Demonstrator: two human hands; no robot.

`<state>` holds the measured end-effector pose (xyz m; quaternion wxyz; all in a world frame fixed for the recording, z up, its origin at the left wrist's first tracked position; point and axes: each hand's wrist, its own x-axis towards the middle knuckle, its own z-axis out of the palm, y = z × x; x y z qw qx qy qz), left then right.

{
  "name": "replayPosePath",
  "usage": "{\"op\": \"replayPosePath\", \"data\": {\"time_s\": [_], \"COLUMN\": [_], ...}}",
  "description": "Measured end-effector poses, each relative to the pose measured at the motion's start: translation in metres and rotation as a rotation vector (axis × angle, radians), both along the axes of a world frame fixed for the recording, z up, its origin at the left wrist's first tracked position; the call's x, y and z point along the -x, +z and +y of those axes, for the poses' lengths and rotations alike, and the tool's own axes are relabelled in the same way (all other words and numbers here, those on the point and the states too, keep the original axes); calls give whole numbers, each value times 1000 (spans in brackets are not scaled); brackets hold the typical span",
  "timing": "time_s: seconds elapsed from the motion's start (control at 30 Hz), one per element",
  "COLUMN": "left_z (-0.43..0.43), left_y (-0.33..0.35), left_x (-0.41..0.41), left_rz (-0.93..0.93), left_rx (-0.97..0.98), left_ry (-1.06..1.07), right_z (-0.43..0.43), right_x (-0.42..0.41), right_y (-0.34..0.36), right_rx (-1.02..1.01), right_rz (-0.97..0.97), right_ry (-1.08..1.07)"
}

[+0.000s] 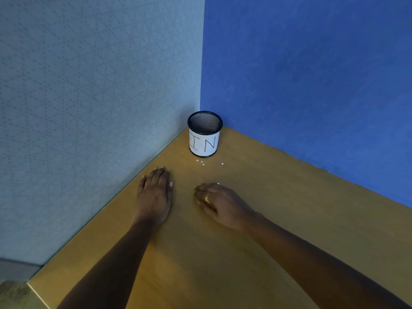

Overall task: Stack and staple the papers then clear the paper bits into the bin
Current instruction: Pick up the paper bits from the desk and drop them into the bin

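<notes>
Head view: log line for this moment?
left hand flat on desk | right hand curled, contents unseen | bits loose before bin

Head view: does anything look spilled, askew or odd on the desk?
Yes. A few white paper bits lie scattered on the desk just in front of the bin, outside it, and one more sits by the fingertips of the right hand. The bin itself stands upright in the corner.

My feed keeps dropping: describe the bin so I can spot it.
Find the corner where the grey wall meets the blue wall behind the wooden desk. There stands the bin, a black mesh cup; its white hand-lettered paper wrap sets it apart from the tiny paper bits nearby.
</notes>
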<state>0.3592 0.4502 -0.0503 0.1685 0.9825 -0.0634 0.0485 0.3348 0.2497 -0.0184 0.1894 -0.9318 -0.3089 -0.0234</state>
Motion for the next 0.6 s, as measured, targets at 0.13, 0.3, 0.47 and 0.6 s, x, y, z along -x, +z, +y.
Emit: {"op": "replayPosePath", "data": {"time_s": [0.13,0.3,0.47,0.6], "left_z": [0,-1,0,-1], "left_y": [1,1,0,0], "left_x": [0,0,1,0], "left_rz": [4,7,2,18], "left_rx": [2,-2,-3,-3], "left_ry": [-1,-2,0,6], "right_z": [-8,-22,-32,-37], "right_x": [5,2,-1,8], "right_y": [-6,-11,-6,-12], "right_rx": [229,366,351,359], "right_rz": [3,-13,56,-37], "right_ry": [152,111,18,146]}}
